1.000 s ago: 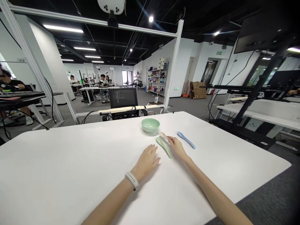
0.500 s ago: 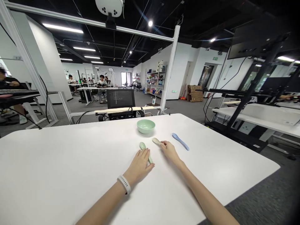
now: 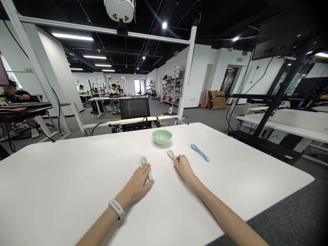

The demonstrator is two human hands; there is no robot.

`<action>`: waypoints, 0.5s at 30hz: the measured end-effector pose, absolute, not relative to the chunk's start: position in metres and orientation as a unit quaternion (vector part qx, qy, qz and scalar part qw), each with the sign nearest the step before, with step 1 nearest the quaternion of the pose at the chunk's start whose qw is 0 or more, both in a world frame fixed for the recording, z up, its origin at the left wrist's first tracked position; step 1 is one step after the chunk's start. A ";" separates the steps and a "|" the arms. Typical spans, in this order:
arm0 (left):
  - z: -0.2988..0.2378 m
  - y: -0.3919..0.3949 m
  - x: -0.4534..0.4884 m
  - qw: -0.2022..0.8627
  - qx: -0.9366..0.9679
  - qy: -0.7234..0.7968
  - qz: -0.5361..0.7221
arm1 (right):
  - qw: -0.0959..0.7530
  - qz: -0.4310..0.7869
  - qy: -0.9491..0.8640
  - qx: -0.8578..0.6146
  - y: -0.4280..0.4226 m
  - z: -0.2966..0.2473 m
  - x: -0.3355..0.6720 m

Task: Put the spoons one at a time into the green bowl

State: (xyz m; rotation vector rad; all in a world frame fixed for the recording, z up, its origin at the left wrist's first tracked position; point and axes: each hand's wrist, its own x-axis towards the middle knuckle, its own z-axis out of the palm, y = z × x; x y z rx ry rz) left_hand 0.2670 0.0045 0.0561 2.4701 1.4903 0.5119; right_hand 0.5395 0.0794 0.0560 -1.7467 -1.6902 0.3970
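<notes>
My left hand [image 3: 137,184] rests on the white table [image 3: 64,177], its fingers over the handle of a pale green spoon [image 3: 145,166]. The spoon's bowl sticks out past my fingertips. My right hand [image 3: 183,168] pinches the handle of a beige spoon [image 3: 171,154], which points toward a mint green bowl [image 3: 162,137]. A blue spoon [image 3: 200,152] lies untouched to the right of my right hand. A white band [image 3: 116,208] circles my left wrist.
An aluminium frame [image 3: 188,78] and a black chair [image 3: 134,109] stand beyond the table's far edge. A co-worker [image 3: 15,99] sits at a desk on the left. A white desk [image 3: 282,123] stands to the right, and other people sit far back.
My left hand has slid left, carrying the green spoon, which now lies more upright. My right hand and the beige spoon have shifted left and nearer me. The view has also shifted slightly.
</notes>
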 end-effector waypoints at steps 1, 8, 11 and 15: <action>0.056 0.005 0.268 0.107 0.839 0.505 0.172 | 0.334 0.151 -0.646 -0.669 0.080 0.056 0.540; 0.055 0.005 0.269 0.109 0.843 0.497 0.174 | 0.354 0.140 -0.642 -0.665 0.083 0.052 0.538; 0.054 0.005 0.269 0.112 0.844 0.496 0.172 | 0.356 0.147 -0.640 -0.665 0.083 0.053 0.537; 0.049 0.008 0.267 0.103 0.846 0.488 0.187 | 0.351 0.160 -0.634 -0.670 0.081 0.057 0.537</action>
